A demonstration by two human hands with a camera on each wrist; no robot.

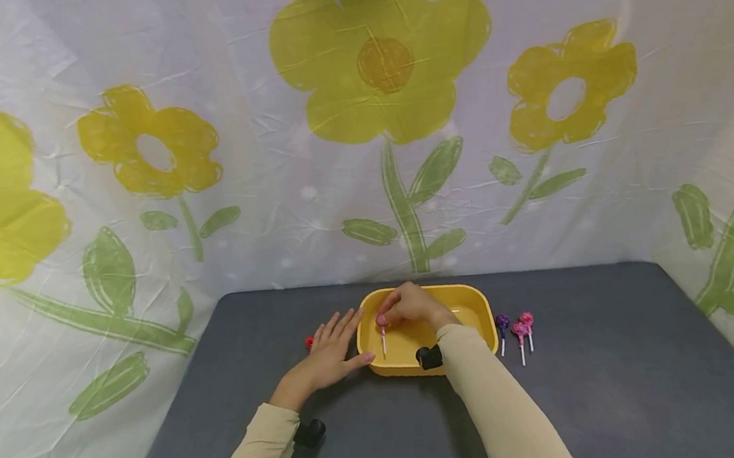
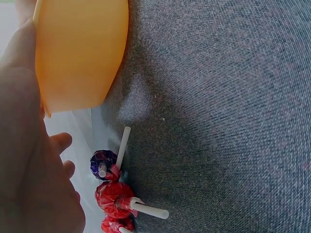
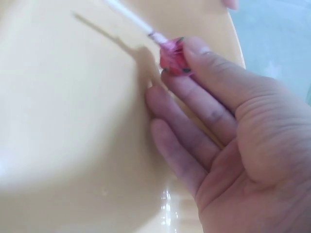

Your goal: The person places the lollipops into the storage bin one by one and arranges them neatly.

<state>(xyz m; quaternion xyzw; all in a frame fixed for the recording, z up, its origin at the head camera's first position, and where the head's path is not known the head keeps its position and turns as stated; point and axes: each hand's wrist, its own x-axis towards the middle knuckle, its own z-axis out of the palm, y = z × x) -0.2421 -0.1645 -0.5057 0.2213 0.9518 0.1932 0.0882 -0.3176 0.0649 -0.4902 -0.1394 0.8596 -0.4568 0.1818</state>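
Observation:
A yellow plastic bin [image 1: 488, 313] stands on the dark table. Over its left part, my right hand [image 1: 414, 305] pinches a pink-wrapped lollipop [image 3: 174, 58] by its candy end between thumb and forefinger, the white stick pointing toward me in the head view. The other fingers of that hand curve loosely over the bin floor. My left hand [image 1: 327, 358] lies along the bin's left side, fingers extended, fingertips and thumb right at the rim. Beside it in the left wrist view are a purple lollipop [image 2: 103, 162] and a red lollipop [image 2: 114, 199], with another red one partly cut off.
To the right of the bin lie a purple lollipop [image 1: 502, 321] and two pink lollipops [image 1: 520, 329], sticks toward me. A flower-printed curtain [image 1: 270, 217] hangs behind the table [image 1: 595, 384] and at both sides.

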